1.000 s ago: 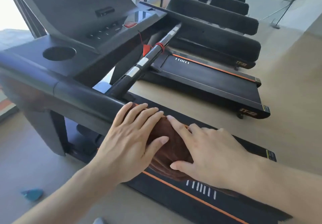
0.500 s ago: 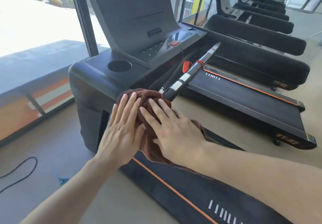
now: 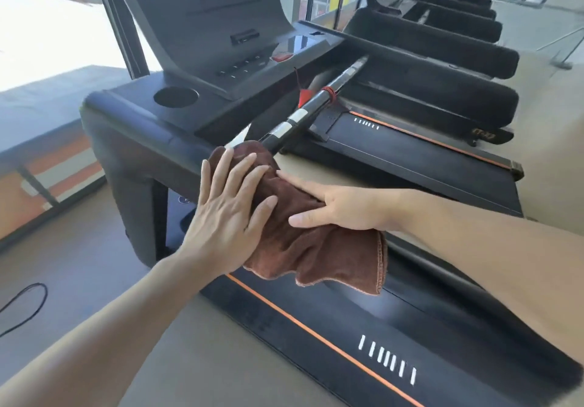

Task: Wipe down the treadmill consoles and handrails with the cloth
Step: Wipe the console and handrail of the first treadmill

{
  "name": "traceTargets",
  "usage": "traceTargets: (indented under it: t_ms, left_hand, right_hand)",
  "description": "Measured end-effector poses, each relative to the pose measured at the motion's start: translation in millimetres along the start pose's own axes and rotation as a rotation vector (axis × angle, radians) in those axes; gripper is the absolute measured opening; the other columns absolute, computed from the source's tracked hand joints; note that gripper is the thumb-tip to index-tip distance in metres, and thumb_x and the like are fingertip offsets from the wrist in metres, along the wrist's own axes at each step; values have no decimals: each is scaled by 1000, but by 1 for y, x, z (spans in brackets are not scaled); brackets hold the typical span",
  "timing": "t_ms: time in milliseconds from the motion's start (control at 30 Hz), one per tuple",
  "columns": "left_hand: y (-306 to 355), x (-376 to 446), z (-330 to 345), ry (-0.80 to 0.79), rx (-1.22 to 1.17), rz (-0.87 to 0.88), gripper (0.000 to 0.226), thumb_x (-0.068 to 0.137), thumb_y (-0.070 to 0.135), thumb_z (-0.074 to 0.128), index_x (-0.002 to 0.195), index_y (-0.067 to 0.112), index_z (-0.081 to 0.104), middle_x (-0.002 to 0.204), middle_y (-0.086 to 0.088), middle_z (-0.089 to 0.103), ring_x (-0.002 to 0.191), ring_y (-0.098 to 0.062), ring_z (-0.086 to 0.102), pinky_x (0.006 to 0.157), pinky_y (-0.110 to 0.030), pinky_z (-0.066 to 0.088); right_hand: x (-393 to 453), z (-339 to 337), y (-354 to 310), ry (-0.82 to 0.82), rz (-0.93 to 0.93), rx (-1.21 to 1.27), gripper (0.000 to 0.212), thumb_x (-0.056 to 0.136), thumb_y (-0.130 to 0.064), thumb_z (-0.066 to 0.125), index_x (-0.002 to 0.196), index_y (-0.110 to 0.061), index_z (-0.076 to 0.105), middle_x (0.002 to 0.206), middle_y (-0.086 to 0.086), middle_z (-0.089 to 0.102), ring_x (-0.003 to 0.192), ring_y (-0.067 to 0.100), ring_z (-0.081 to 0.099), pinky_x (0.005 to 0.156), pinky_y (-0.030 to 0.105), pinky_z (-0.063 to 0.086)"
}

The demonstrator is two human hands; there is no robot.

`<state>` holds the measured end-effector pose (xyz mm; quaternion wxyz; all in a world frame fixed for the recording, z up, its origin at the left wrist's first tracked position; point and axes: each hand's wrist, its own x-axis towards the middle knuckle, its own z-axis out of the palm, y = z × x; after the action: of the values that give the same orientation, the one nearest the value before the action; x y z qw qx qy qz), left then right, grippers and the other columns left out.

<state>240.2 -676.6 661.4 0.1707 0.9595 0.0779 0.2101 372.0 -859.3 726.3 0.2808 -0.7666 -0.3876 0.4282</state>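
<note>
1. Two hands work one brown cloth (image 3: 313, 248), which is draped over the near handrail (image 3: 151, 141) of the closest treadmill, just where the black bar meets the corner of the console (image 3: 202, 30) housing; its loose hem hangs down over the belt deck (image 3: 363, 327).
2. The left hand (image 3: 232, 213) lies flat on the cloth with fingers straight and spread, pressing it onto the rail rather than gripping it.
3. The right hand (image 3: 344, 207) also rests on the cloth with fingers extended and the thumb laid along the fabric; it looks like a flat press, not a clench.
4. By my reading, the step in hand is the handrail wipe on this first machine, at the end nearest the console.
5. The next move, I would judge, calls for both palms to keep pressure on the cloth while sliding it along the rail or up onto the console tray, with the hanging hem gathered so it does not drag.
6. Just beyond the cloth, a slanted bar with silver bands (image 3: 303, 115) runs up toward the console, with a red safety clip (image 3: 305, 96) hanging on it.
7. The console tray holds a round cup holder (image 3: 175, 96) and a red stop button (image 3: 281, 57); none of that looks wiped yet, though I cannot be sure.
8. Further treadmills (image 3: 426, 90) line up behind, and a black cable (image 3: 28, 305) loops on the floor at left.
</note>
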Motion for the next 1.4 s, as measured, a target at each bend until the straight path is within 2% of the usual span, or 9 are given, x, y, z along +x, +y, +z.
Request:
traceTargets:
  t_ms: [200, 400, 567, 767, 967, 1033, 1133, 1233, 1400]
  left_hand:
    - [99, -40, 37, 45, -67, 55, 63, 102, 54, 24, 155, 20, 33, 166, 6, 21, 157, -17, -9, 126, -54, -7]
    - [207, -89, 85, 93, -171, -23, 64, 103, 47, 31, 161, 20, 20, 171, 5, 2, 156, -20, -16, 126, -49, -9]
    - [263, -130, 107, 71, -357, -142, 71, 104, 44, 35, 161, 25, -4, 168, 14, -17, 156, -18, -19, 127, -38, -2]
    - [244, -128, 111, 143, -364, -304, 69, 106, 41, 34, 158, 36, -11, 167, 19, -17, 155, -6, -15, 129, -44, 4]
    - [176, -84, 79, 223, -528, -460, 65, 104, 33, 34, 153, 52, -5, 164, 31, -14, 151, 8, -12, 129, -46, 6]
    - [152, -66, 67, 247, -513, -508, 63, 102, 39, 31, 156, 50, 0, 165, 29, -13, 151, 8, -11, 129, -45, 3]
    - [122, -35, 47, 248, -477, -570, 62, 103, 41, 36, 159, 43, 10, 166, 24, -10, 152, 1, -16, 127, -37, -6]
    - [107, -9, 33, 223, -437, -590, 58, 105, 33, 44, 159, 34, 22, 169, 16, -9, 153, -8, -22, 118, -27, -9]
    - [125, -9, 46, 305, -502, -614, 68, 92, 50, 37, 157, 36, 24, 168, 17, -10, 152, -7, -23, 115, -26, -9]
  right_hand:
    - [-97, -1, 67, 19, -78, -144, 91, 88, -54, 72, 152, -67, 8, 156, -31, 39, 137, -7, 46, 120, 34, 36]
    - [-200, 8, 116, 66, -179, -417, 93, 96, -40, 69, 157, -56, 0, 161, -43, -7, 146, -22, 2, 124, 20, 17]
    - [-232, 27, 138, 217, -324, -891, 83, 96, -51, 42, 160, -47, -11, 167, -25, -22, 156, 3, -12, 121, 32, 34]
    - [-202, 30, 120, 160, -374, -1026, 88, 97, -44, 47, 161, -40, -13, 167, -15, -29, 156, 19, -23, 123, 27, -3]
    - [-115, 21, 62, 126, -351, -851, 89, 97, -42, 55, 160, -48, -8, 167, -23, -23, 157, 10, -16, 124, 41, 25]
    - [-78, 15, 49, 124, -357, -721, 91, 93, -42, 59, 160, -49, -2, 169, -23, -16, 158, 9, -3, 126, 41, 22]
    - [-29, 6, 38, 69, -375, -359, 90, 91, -40, 68, 162, -42, 12, 171, -17, 2, 155, 4, 14, 128, 35, 18]
    - [-4, -4, 42, -20, -350, 55, 81, 96, -27, 70, 162, -34, 23, 157, -23, 37, 134, -13, 43, 113, 14, 35]
    - [-13, -6, 73, -125, -223, 481, 67, 94, -31, 66, 155, -40, 41, 145, -10, 60, 131, 13, 60, 113, 35, 43]
